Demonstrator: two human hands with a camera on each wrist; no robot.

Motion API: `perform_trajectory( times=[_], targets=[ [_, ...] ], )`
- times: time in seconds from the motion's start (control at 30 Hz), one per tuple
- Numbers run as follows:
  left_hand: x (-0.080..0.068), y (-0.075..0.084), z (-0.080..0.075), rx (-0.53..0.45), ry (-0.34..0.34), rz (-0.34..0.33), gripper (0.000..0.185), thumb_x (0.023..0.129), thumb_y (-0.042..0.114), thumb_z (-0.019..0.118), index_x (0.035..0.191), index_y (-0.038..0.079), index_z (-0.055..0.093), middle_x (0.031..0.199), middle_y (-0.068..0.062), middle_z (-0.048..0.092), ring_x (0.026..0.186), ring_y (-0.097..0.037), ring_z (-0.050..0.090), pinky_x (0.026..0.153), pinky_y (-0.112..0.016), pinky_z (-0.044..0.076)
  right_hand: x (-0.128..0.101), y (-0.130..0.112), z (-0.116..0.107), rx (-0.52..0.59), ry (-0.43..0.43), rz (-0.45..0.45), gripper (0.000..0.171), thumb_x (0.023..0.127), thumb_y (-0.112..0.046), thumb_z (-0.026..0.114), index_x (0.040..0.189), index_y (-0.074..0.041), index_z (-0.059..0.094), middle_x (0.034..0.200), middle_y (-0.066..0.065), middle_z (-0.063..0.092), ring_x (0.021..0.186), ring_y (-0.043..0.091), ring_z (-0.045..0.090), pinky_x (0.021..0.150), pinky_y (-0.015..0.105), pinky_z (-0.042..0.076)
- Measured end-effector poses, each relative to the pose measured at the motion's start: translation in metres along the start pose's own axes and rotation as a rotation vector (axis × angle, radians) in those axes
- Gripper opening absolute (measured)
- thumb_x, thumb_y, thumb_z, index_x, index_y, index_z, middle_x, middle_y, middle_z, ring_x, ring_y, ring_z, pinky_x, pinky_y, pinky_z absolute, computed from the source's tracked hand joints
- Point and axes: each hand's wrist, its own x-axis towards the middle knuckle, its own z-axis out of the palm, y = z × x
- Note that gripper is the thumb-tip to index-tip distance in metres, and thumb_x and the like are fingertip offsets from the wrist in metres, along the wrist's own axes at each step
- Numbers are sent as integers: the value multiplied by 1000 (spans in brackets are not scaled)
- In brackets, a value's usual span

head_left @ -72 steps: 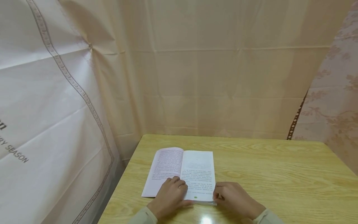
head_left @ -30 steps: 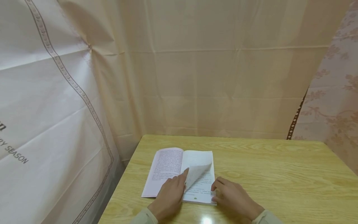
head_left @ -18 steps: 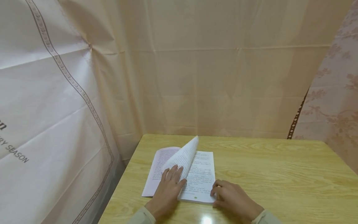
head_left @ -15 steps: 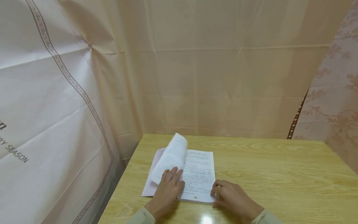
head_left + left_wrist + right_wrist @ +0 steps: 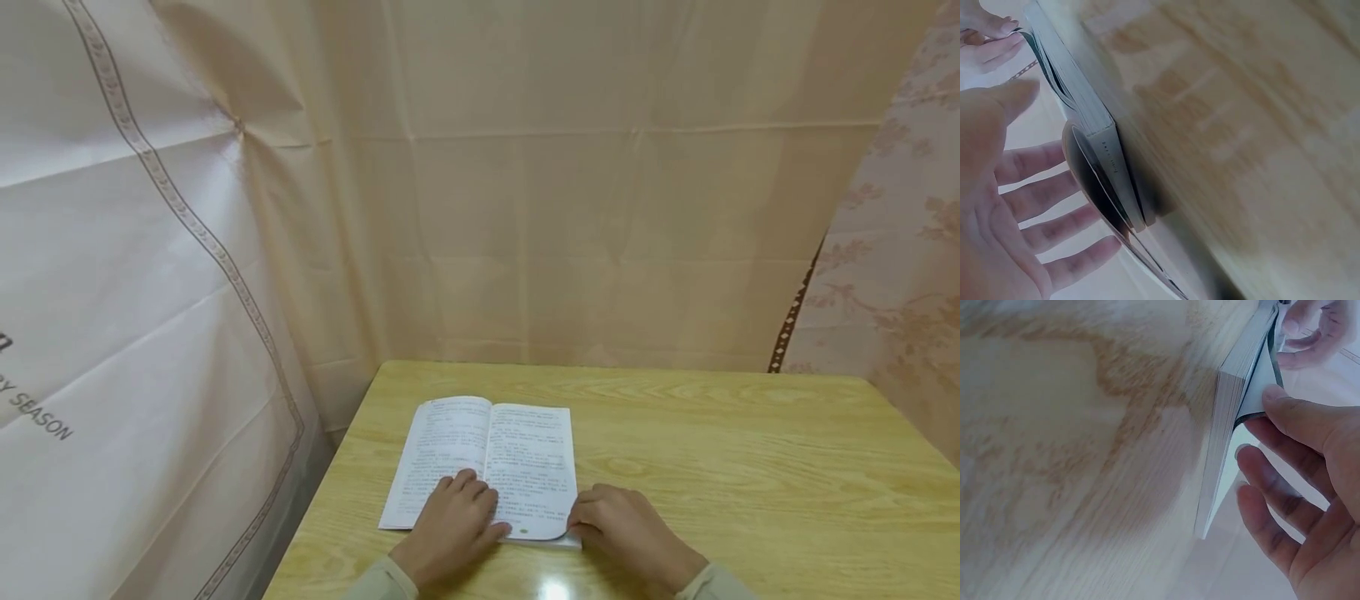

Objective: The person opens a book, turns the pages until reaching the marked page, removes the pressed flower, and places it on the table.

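Note:
A paperback book (image 5: 450, 433) lies spread on the table, printed text on both sides. My left hand (image 5: 452, 518) rests across its lower middle, near the gutter; the left wrist view shows those fingers extended over the pages, hardly bent. At the lower right corner, my right hand (image 5: 628, 527) pinches a lifted page (image 5: 555, 530). In the right wrist view, thumb and forefinger (image 5: 1285, 403) grip that corner, which bends up off the thick page block (image 5: 1241, 372), while the other fingers curl loosely beside it. The palm of my right hand hides part of the corner from the head view.
The wood-grain table (image 5: 750, 467) reaches well to the right of the book. Beige cloth (image 5: 562, 208) hangs behind it, and a white printed cloth (image 5: 150, 333) hangs along the left. A patterned cloth (image 5: 900, 275) is at the right.
A page has swung over from right to left and now lies flat, covering the pinkish left page. My left hand has settled back by the gutter. My right hand has lifted another corner.

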Motion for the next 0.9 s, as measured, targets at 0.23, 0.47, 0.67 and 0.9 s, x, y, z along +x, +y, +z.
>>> perform_trajectory(
  times=[0.23,0.47,0.67,0.9],
  targets=[
    [0,1,1,28,13,5,55,91,72,57,96,19,67,95,6,65,98,-17,55,81,-37,47,1,-2,0,-21,4,49,13,82,-17,85,86,-29,81,90,-24,71,83,-1,65,66,24,55],
    [0,3,0,22,25,-4,46,99,63,55,93,19,70,94,6,66,97,-18,55,81,-37,45,3,-7,0,18,1,212,14,82,-18,87,86,-26,75,91,-19,69,69,-5,53,58,22,48],
    [0,3,3,38,105,14,28,105,41,55,90,20,66,90,6,68,93,-17,58,77,-36,46,3,-10,-1,51,51,344,39,80,-14,87,109,-18,61,83,-14,56,55,-5,39,47,19,38],
    [1,5,1,-41,100,-73,53,106,26,54,153,6,39,125,-8,68,108,-22,63,87,-40,52,1,-7,1,-23,74,211,25,80,-18,87,94,-25,67,100,-12,63,66,-4,52,54,21,47]
  ],
)
